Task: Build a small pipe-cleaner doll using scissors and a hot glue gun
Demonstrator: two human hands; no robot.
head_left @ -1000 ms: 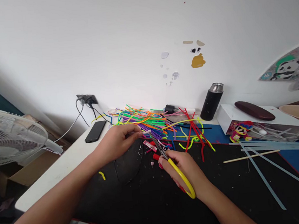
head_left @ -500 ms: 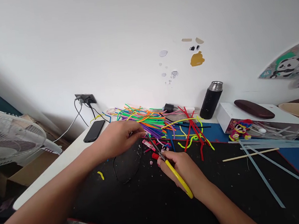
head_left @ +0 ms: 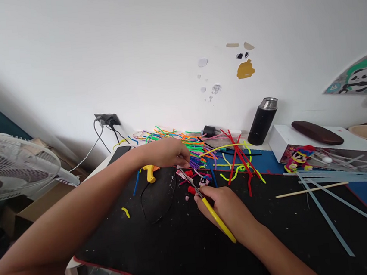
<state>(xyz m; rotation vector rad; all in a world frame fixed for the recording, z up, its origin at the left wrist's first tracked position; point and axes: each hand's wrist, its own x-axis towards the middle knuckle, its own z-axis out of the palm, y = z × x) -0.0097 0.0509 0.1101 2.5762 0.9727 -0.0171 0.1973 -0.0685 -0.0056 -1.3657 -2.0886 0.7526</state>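
My right hand (head_left: pixel 222 205) is closed around yellow-handled scissors (head_left: pixel 218 220), whose dark blades point up and to the left. My left hand (head_left: pixel 173 152) hovers just above the blade tips, fingers pinched together; whatever is in them is too small or hidden to make out. Beneath the blades lie a small pink-and-white packet (head_left: pixel 184 175) and a little figure with blue and pink fuzz (head_left: pixel 205 179). A red fuzzy piece (head_left: pixel 191 190) shows beside my right fingertips. Behind my left hand spreads a heap of coloured pipe cleaners (head_left: pixel 195 147).
On the dark mat sit a yellow glue gun (head_left: pixel 150 174) and a yellow scrap (head_left: pixel 125 212). Red pipe cleaners (head_left: pixel 237 154), a black thermos (head_left: pixel 262 123), a fuzzy doll (head_left: pixel 299 159), pale glue sticks (head_left: pixel 327 214) and a white box (head_left: pixel 350 149) stand or lie to the right. A fan (head_left: pixel 17 166) is left.
My left hand has moved right and slightly up, and the glue gun has come into view beneath the forearm. My right hand keeps its hold on the scissors with little movement.
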